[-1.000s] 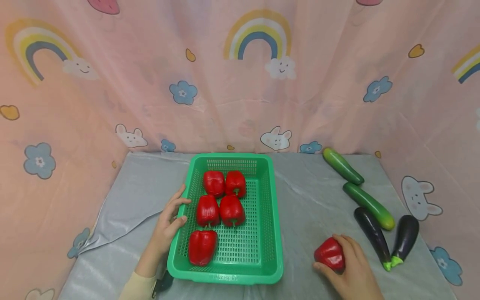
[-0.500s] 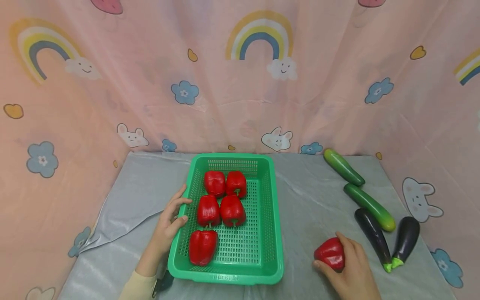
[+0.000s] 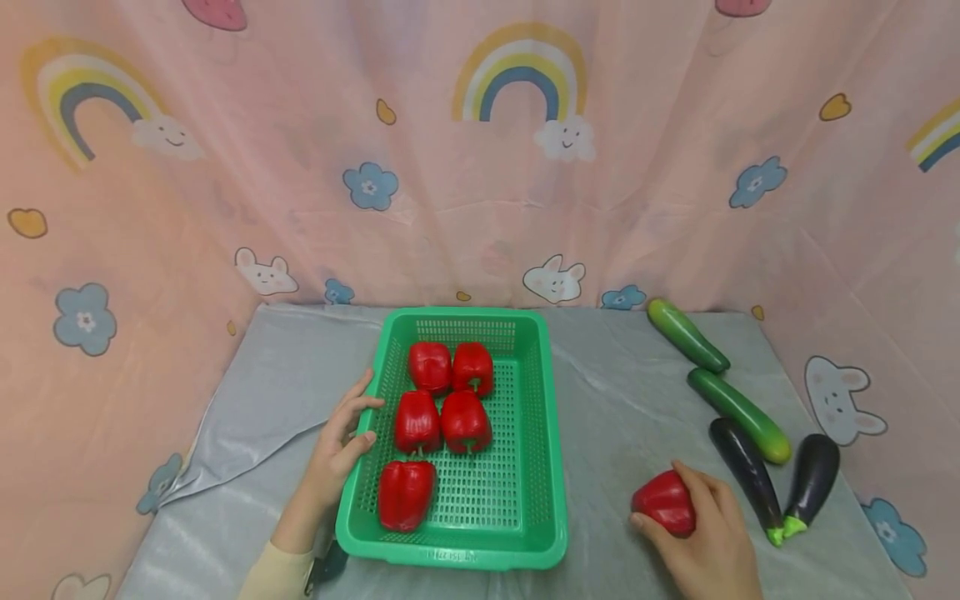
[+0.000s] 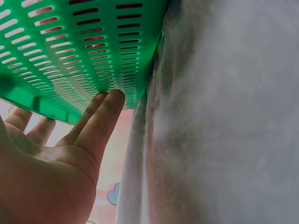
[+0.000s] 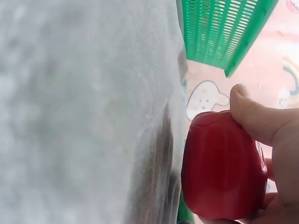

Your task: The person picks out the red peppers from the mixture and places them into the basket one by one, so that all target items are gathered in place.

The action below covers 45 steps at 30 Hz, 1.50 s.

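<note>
My right hand (image 3: 708, 525) holds a red bell pepper (image 3: 663, 503) between thumb and fingers, right of the basket. In the right wrist view this pepper (image 5: 223, 168) is close over the grey cloth. My left hand (image 3: 339, 446) rests at the left side of a green plastic basket (image 3: 557, 467), thumb and a finger over the rim. The left wrist view shows straight fingers (image 4: 100, 121) against the slotted outer wall. Several red bell peppers lie in the basket: two at the back, two in the middle (image 3: 466, 422), one at the front left (image 3: 406, 495).
Two zucchini (image 3: 738, 414) lie at the right of the grey cloth (image 3: 600, 400), one behind the other. Two eggplants (image 3: 812, 475) lie in front of them, their green stem ends together. A pink patterned curtain (image 3: 480, 217) borders the cloth at the back and sides.
The bell pepper in my right hand has shifted slightly to the right and away from me. My left hand and the basket stay as they were.
</note>
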{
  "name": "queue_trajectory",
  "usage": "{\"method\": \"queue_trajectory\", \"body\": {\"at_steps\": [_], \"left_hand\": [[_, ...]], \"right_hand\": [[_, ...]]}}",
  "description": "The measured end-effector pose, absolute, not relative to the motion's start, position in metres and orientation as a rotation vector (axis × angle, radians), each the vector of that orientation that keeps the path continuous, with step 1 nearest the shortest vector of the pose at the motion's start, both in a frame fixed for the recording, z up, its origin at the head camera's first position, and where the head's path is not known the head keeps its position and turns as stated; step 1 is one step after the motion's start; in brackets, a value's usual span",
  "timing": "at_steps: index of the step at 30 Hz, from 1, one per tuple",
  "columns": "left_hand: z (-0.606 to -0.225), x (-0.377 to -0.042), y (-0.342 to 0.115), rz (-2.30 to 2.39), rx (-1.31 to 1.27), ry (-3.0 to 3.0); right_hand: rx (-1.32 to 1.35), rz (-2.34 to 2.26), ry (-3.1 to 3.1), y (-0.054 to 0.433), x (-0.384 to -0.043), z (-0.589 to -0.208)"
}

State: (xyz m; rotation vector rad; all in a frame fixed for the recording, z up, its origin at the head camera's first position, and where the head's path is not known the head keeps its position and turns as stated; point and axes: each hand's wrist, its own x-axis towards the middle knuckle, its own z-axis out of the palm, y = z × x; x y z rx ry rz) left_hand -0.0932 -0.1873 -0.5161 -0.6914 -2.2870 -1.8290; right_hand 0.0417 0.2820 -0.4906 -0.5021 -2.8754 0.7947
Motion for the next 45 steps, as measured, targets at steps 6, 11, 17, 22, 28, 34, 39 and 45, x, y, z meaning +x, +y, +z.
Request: {"method": "queue_trajectory", "body": {"at_steps": [6, 11, 17, 22, 28, 34, 39, 45], "left_hand": [[-0.515, -0.092, -0.187, -1.83, -0.694, -2.295], [-0.513, -0.092, -0.186, -1.841, -0.703, -2.279], [-0.512, -0.092, -0.186, -1.843, -0.697, -2.283], [-0.513, -0.092, -0.186, -1.834, -0.685, -2.304], [-0.512, -0.091, -0.186, -1.838, -0.666, -2.309], [-0.512, -0.091, -0.187, -1.84, -0.661, -2.324], [-0.513, -0.091, -0.187, -1.845, -0.65, -2.332], [-0.512, -0.091, -0.186, -1.841, -0.658, -2.319]], "right_hand": [[-0.294, 0.743, -2.758, 0.281, 0.039, -0.491], [-0.201, 0.719, -2.713, 0.276, 0.033, -0.486], [-0.252, 0.732, -2.774, 0.267, 0.026, -0.476], [-0.184, 0.775, -2.714, 0.265, 0.022, -0.471], [-0.068, 0.81, -2.603, 0.262, 0.015, -0.466], [-0.053, 0.829, -2.626, 0.255, 0.006, -0.453], [0.047, 0.832, -2.61, 0.25, -0.001, -0.443], [0.148, 0.876, -2.586, 0.244, -0.008, -0.434]]}}
